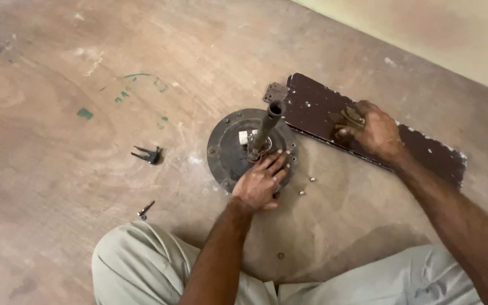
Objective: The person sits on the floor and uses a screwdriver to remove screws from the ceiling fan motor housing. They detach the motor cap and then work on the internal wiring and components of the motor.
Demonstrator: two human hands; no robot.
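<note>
A round dark metal fan motor housing (227, 148) lies flat on the floor with a metal rod (268, 121) standing up from its middle. My left hand (261, 183) rests flat on the housing's near edge, fingers spread, holding nothing. A dark brown fan blade (317, 107) with a metal bracket (275, 91) lies to the right of the housing. My right hand (373, 131) presses a crumpled brownish cloth (350, 117) onto the blade.
A small dark metal tool (148, 154) lies on the floor left of the housing. A bolt (145, 209) lies nearer my knee. Small nuts (301, 192) sit right of the housing, a washer (280, 256) between my legs. A pale wall (436, 34) runs at the top right.
</note>
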